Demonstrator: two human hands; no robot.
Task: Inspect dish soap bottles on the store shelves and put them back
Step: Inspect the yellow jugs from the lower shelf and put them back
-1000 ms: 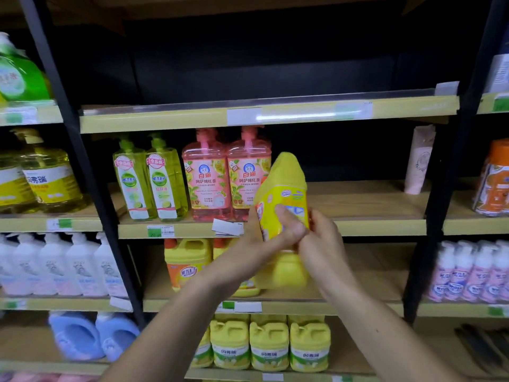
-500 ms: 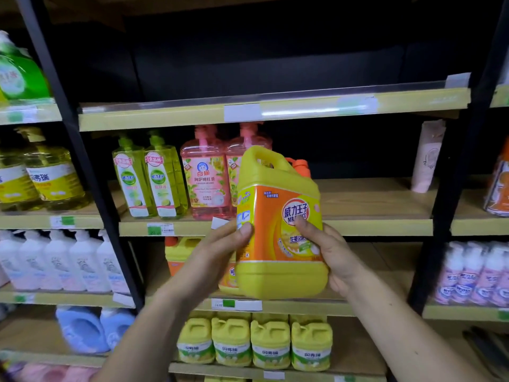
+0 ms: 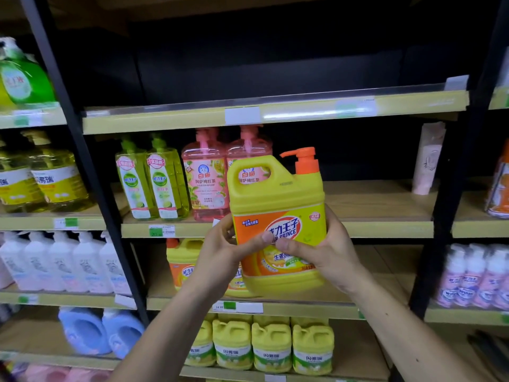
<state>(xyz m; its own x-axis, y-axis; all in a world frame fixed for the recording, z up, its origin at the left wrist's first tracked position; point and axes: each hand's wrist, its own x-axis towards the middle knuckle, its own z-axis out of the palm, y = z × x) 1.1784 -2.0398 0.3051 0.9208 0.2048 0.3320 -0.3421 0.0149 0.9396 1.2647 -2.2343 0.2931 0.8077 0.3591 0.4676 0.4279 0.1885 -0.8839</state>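
yellow soap jug (image 3: 278,199) upright — gripped between left hand (image 3: 223,252) and right hand (image 3: 327,252).

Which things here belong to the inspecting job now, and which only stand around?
Job: yellow jug with orange pump, held by left hand and right hand.
Standing around: pink bottles, green bottles, blue jugs, white bottles.

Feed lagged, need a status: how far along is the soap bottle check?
In hand: both the left hand and right hand grip the yellow jug with orange pump and orange label, label facing the camera, upright. Left: returning it to the wooden shelf beside the matching yellow jug. Nothing shows which other bottles were checked.
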